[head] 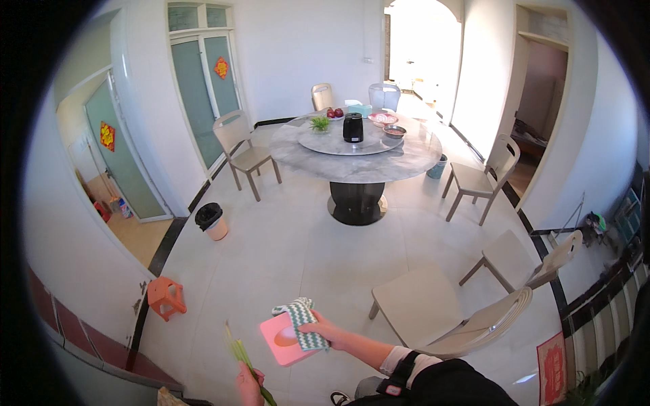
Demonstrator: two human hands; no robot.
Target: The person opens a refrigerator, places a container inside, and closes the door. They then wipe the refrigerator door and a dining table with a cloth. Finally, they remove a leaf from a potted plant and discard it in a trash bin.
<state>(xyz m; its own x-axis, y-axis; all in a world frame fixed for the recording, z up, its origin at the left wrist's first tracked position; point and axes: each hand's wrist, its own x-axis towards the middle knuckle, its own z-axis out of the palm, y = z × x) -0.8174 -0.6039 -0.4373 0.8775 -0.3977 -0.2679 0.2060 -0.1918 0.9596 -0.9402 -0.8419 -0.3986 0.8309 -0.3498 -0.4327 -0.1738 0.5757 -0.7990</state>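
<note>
My left hand (249, 381) is at the bottom of the view, closed around long green stalks (239, 350) that look like scallions. Their pale thin ends point up and away from me. In my right hand (325, 329) is a pink box (277, 350) with an oval opening, like a tissue box. A green-and-white zigzag cloth (303, 319) drapes over the box's right side, gripped together with it. Both hands are above the pale tiled floor (254, 274), and the stalks stay apart from the box.
Ahead stands a round marble table (304, 160) with a black kettle-like container (353, 128), bowls and fruit. Beige chairs (416, 304) are close on my right. To the left are an orange plastic stool (165, 297) and a lined trash bin (217, 231). A green door (127, 152) is ajar.
</note>
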